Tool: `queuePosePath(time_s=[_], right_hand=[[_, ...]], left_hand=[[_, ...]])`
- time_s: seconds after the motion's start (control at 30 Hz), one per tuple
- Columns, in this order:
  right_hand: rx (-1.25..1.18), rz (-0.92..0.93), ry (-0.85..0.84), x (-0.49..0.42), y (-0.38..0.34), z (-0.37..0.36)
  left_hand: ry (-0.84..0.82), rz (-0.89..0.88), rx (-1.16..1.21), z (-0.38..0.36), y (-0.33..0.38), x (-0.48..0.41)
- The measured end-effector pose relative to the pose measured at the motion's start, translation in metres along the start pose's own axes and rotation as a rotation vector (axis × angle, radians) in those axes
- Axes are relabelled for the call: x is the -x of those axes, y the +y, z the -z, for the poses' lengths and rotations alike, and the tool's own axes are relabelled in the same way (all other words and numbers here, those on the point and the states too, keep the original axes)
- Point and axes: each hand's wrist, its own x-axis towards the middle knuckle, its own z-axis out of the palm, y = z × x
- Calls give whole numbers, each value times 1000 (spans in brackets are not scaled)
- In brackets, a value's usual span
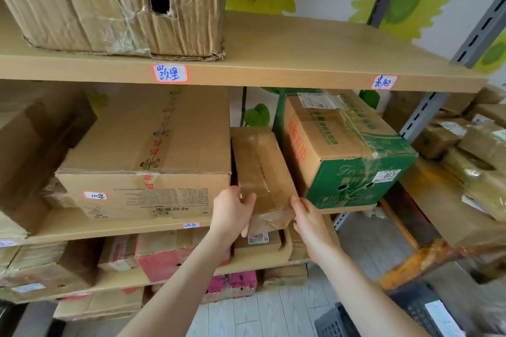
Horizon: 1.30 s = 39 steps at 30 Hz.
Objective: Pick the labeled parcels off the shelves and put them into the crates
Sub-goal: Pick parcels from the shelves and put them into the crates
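A narrow brown parcel (262, 172) wrapped in tape stands on edge on the middle shelf (109, 227), wedged between a wide cardboard box (147, 161) and a green-and-brown box (345, 150). Its front end sticks out past the shelf edge. My left hand (232, 208) grips the parcel's left front corner. My right hand (306, 216) holds its right front corner from the side and below. A dark crate (410, 312) with a white-labeled item inside sits on the floor at the lower right.
A big taped box (115, 0) sits on the top shelf (301, 68). Lower shelves hold several cartons, some pink (164, 257). A second rack at the right carries small taped parcels (471, 150). Grey plank floor (260, 314) lies below.
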Motion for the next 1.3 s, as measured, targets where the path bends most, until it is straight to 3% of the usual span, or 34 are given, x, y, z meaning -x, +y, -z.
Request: queuePosePath(time_s=[0.1, 0.33, 0.47, 0.53, 0.6, 0.67, 1.0, 1.3], right_hand=[[-16, -19, 47, 15, 11, 8], [-269, -33, 16, 43, 7, 41], [-286, 65, -7, 60, 0, 45], [-335, 111, -17, 68, 1, 45], [-399, 141, -51, 74, 3, 46], [-468, 123, -87, 75, 2, 48], [-311, 94, -252, 70, -1, 47], [-373, 176, -294, 111, 16, 30]], left_hand=[[-50, 54, 152, -4, -3, 11], [-42, -14, 456, -5, 14, 46], [57, -84, 413, 4, 17, 59], [84, 2, 465, 13, 20, 67], [-17, 117, 600, 22, 22, 71], [-77, 110, 636, 27, 19, 76], [39, -34, 737, 32, 16, 103], [93, 88, 777, 42, -11, 124]])
